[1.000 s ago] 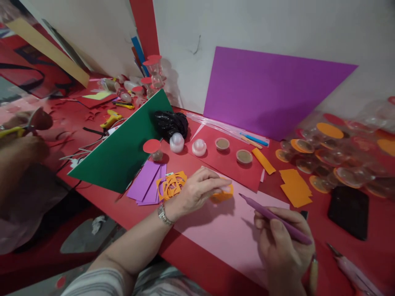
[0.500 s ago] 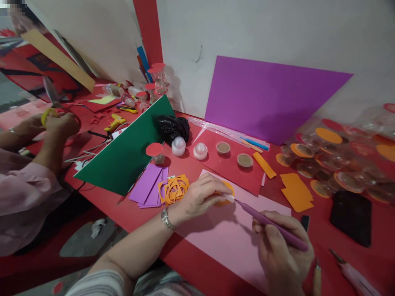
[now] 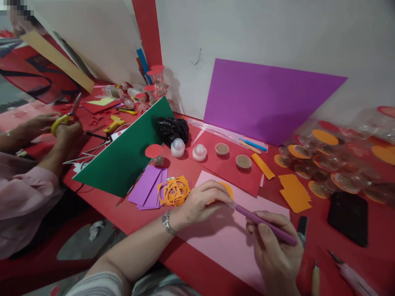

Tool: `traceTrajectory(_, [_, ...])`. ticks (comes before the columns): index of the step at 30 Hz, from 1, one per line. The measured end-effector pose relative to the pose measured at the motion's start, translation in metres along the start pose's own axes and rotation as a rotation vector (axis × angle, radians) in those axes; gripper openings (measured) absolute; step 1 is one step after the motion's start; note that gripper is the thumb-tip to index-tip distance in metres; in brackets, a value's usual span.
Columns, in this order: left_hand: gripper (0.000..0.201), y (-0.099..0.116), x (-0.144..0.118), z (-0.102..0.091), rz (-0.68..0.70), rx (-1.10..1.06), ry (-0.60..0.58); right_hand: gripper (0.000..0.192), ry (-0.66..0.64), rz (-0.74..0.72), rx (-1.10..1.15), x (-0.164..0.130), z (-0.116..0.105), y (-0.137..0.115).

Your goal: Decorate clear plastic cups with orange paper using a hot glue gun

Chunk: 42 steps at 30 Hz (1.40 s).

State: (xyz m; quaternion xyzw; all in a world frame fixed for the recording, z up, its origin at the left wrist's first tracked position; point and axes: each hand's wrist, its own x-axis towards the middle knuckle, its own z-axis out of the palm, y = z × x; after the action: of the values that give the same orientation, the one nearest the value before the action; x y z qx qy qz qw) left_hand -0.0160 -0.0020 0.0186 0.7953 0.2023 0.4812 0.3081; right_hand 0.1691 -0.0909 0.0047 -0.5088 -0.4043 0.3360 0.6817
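Left hand (image 3: 202, 201) pins orange disc (image 3: 227, 189) on pink sheet (image 3: 228, 236); right hand (image 3: 277, 250) grips purple pen (image 3: 262, 224), tip at disc.

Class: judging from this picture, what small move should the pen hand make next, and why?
Probably draw the purple pen around the orange disc: the right hand has its tip at the disc's edge, and the left hand pins the disc on the pink sheet.
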Motion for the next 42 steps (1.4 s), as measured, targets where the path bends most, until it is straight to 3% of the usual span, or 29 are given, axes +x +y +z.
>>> traceTrajectory(6, [0.015, 0.003, 0.004, 0.000, -0.008, -0.135, 0.051, 0.010, -0.092, -0.032, 0.057, 0.003, -0.002, -0.001])
traceTrajectory(14, [0.016, 0.008, 0.008, -0.003, -0.046, -0.255, 0.047, 0.021, -0.269, -0.143, 0.067, 0.003, -0.011, 0.000])
traceTrajectory(32, [0.025, 0.014, 0.007, -0.001, -0.167, -0.297, 0.033, 0.017, -0.249, -0.080, 0.087, 0.001, -0.009, 0.001])
traceTrajectory(42, [0.019, 0.012, 0.007, -0.001, -0.183, -0.272, 0.133, 0.019, -0.312, -0.139, 0.037, 0.004, -0.008, 0.002])
